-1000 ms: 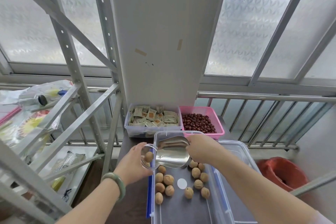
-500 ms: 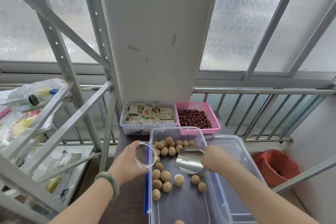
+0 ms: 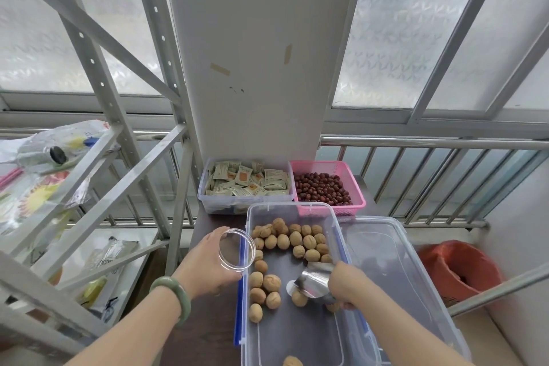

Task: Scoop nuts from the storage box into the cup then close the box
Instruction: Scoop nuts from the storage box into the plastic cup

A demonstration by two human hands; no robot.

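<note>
An open clear storage box (image 3: pixel 335 223) with blue latches stands in front of me with several walnuts (image 3: pixel 297 239) on its floor. My left hand (image 3: pixel 208 267) holds a clear plastic cup (image 3: pixel 236 249) tilted over the box's left rim; I see no nut in it. My right hand (image 3: pixel 347 285) grips a metal scoop (image 3: pixel 313 278) low inside the box, its mouth turned left and down next to a walnut (image 3: pixel 299 298). The clear lid (image 3: pixel 386 261) lies to the right of the box.
Behind the box stand a clear tub of sachets (image 3: pixel 245 184) and a pink basket of red dates (image 3: pixel 325 187). A metal shelf frame (image 3: pixel 98 175) rises on the left. A railing (image 3: pixel 430 142) and an orange bin (image 3: pixel 459 269) are on the right.
The scoop left the cup and dropped into the box, moving nearer me on the right. The cup drew slightly left. The camera view tilted down.
</note>
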